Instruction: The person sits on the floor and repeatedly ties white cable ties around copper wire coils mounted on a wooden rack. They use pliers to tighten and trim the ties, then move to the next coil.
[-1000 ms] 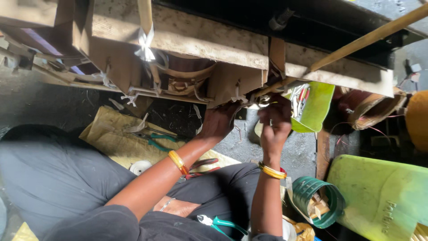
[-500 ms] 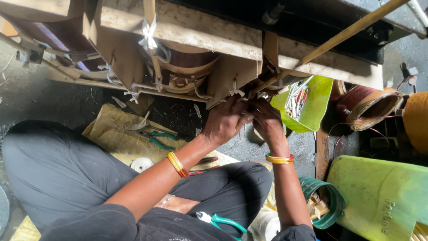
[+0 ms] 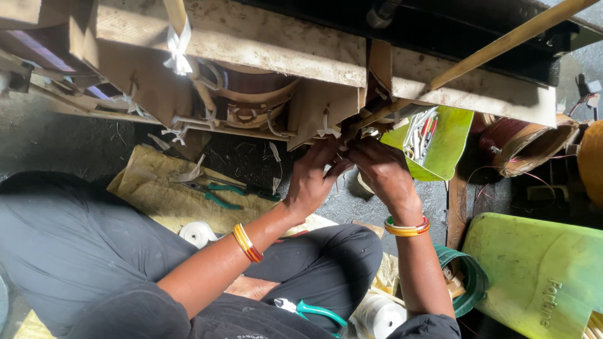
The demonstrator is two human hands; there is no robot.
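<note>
My left hand [image 3: 314, 179] and my right hand [image 3: 380, 169] meet under the edge of a large wound assembly wrapped in brown insulating board [image 3: 264, 44]. Both hands have their fingers pinched together at a spot where thin wires and white tape ties [image 3: 326, 122] hang out. What exactly the fingers grip is hidden between them. A copper-coloured coil [image 3: 251, 85] shows inside the board just to the left of my hands. Each wrist carries orange and yellow bangles.
Green-handled pliers [image 3: 220, 194] lie on a yellowish sack [image 3: 157, 188] by a white tape roll [image 3: 198, 233]. A green bag of wires [image 3: 440, 141] hangs at right, above a green can [image 3: 471, 279]. A second green-handled tool [image 3: 314, 309] rests on my lap. A wooden stick [image 3: 502, 44] crosses upper right.
My right hand has moved up and left to join the left hand at the assembly's edge. The view has shifted slightly, bringing both hands closer together.
</note>
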